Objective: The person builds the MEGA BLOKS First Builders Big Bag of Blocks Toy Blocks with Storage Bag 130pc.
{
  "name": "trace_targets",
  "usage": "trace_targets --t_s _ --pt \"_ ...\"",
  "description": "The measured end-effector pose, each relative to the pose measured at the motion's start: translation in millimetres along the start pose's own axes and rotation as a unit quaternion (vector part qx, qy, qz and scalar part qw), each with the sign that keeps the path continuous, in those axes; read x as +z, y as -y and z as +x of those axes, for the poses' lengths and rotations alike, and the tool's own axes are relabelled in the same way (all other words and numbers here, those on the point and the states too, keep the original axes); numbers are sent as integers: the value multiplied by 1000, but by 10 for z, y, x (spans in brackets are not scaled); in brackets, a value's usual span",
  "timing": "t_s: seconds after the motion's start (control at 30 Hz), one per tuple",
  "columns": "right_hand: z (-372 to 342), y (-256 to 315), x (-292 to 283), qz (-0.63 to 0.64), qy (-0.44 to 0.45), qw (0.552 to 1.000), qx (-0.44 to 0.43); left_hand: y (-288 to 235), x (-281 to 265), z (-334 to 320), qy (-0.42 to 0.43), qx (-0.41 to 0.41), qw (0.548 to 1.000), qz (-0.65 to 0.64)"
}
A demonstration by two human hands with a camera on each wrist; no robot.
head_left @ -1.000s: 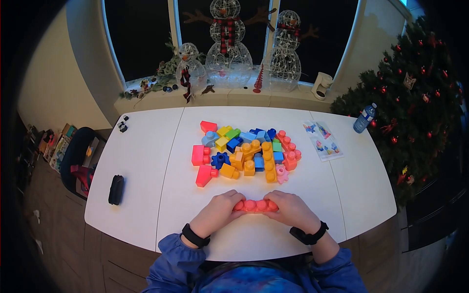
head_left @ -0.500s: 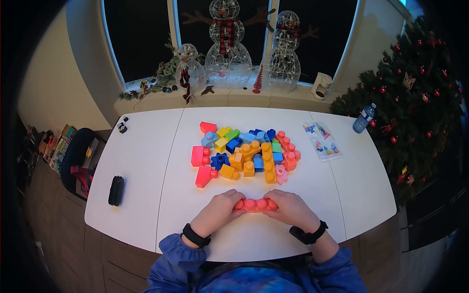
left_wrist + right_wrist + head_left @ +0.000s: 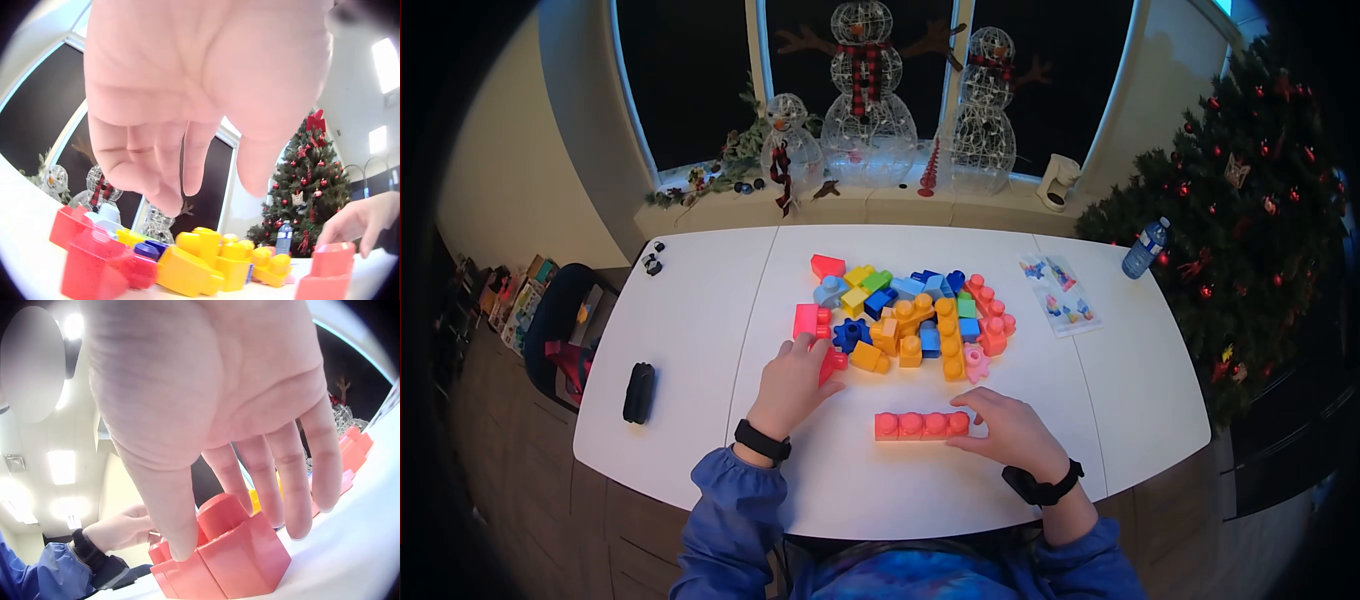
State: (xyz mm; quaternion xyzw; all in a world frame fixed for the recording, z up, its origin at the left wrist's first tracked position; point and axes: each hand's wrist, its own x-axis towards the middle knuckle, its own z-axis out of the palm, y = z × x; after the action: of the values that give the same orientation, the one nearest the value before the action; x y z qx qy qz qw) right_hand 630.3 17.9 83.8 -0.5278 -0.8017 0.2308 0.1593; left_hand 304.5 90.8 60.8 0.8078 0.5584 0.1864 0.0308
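Right, both grips are open and holding nothing as far as I can see. Right grip (image 3: pixel 1012 432): thumb and index parted about the right end of the coral four-stud brick (image 3: pixel 922 427), thumb on the near side, index on the far side; contact unclear. Brick sits on the bench (image 3: pixel 675 330), studs up, long axis left-right, roughly parallel to the near edge, running leftward from that grip. Right grip is clearly nearer to it. Left grip (image 3: pixel 788 388): palm down, fingers loosely extended over the lower red brick (image 3: pixel 834 365), which it partly hides; touch can't be confirmed. Upper red brick (image 3: pixel 807 320) is just beyond the fingertips. Coral one lies right and nearer the body from there. Farther out: loose brick pile, then printed sheet (image 3: pixel 1062 295) with build pictures, bottle (image 3: pixel 1146 248) with label. No brand or writing legible.
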Motion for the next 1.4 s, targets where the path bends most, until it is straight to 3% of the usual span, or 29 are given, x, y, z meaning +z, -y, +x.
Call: trace_targets --t_s 0.13,0.23,0.33,0.4,0.5,0.6,0.73,0.83,0.93,1.03,1.1,1.3,1.4 --pt "-1 -17 43 3 3 1000 -3 84 231 66 20 -35 999 29" --pt "-25 6 4 3 -2 1000 0 158 132 87 62 -60 995 -44" --pt "-43 32 -44 11 -40 999 -9 124 -85 -40 -7 -25 987 -157" --pt "-33 61 -56 20 -85 996 -29 -8 -266 -151 -1 -2 975 -221" --pt "78 154 -34 -53 -191 970 -139 -260 -447 -276 35 36 947 -316" --pt "151 384 15 -18 -198 952 -233 -467 -471 -311 82 77 925 -364" --pt "167 495 79 1 -163 948 -272 -609 -400 -330 101 110 914 -376" --pt "161 506 102 5 -161 950 -267 -646 -341 -380 67 127 916 -375" --pt "116 577 87 18 -154 955 -252 -683 -408 -482 64 78 950 -296" --pt "106 587 116 20 -168 947 -272 -643 -444 -565 51 127 966 -219" --pt "106 574 132 23 -176 942 -283 -616 -444 -652 68 107 962 -243" --pt "23 455 -49 73 -182 961 -195 -435 -278 -762 120 94 951 -270" --pt "8 375 -13 75 -190 958 -199 -402 -147 -744 128 95 954 -253"
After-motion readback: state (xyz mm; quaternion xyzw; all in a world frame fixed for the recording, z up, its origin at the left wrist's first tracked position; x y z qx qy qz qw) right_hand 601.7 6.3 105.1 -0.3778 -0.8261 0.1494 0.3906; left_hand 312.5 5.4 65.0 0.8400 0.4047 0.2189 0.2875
